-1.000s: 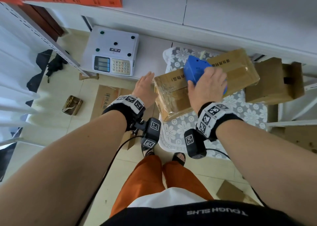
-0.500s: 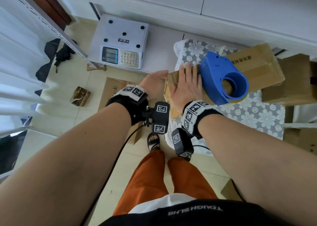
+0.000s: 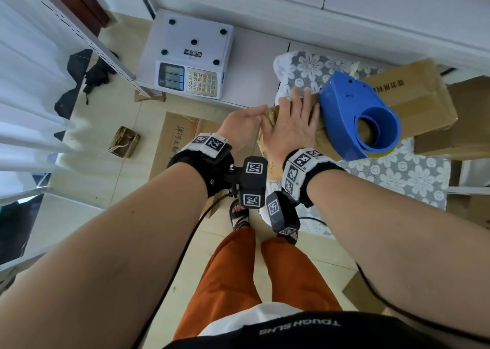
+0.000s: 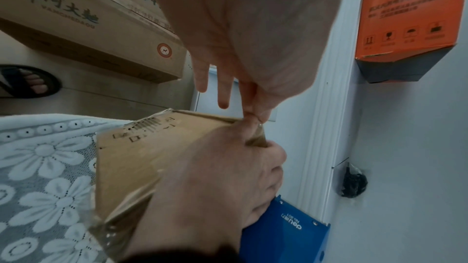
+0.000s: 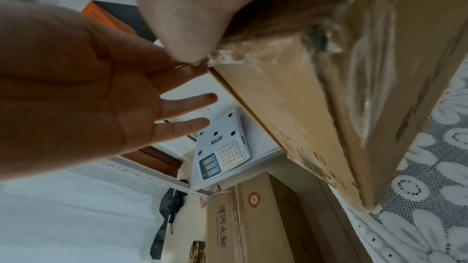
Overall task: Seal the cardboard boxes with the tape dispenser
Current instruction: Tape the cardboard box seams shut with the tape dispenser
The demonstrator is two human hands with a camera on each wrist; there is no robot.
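Observation:
A brown cardboard box [image 3: 413, 94] lies on a lace-covered table [image 3: 397, 173]. The blue tape dispenser [image 3: 355, 115] rests on the box's top, free of both hands. My right hand [image 3: 297, 115] lies flat on the top at the box's left end, over glossy clear tape, with its thumb at the edge. My left hand [image 3: 249, 115] is at the box's left end face, fingers straight. In the left wrist view one of its fingers touches the box [image 4: 142, 147] corner beside my right hand [image 4: 215, 177]. The right wrist view shows the left hand [image 5: 88, 87] with its palm spread.
A white weighing scale [image 3: 191, 59] sits on a low white shelf to the left. A flattened printed carton [image 3: 180, 136] lies on the floor below my left hand. Another cardboard box [image 3: 464, 120] stands to the right of the table. An orange box [image 4: 405, 17] is by the wall.
A second ago my right hand held the dispenser on the box. It has set it down on the top and now lies flat at the left end. My left hand reached the end face.

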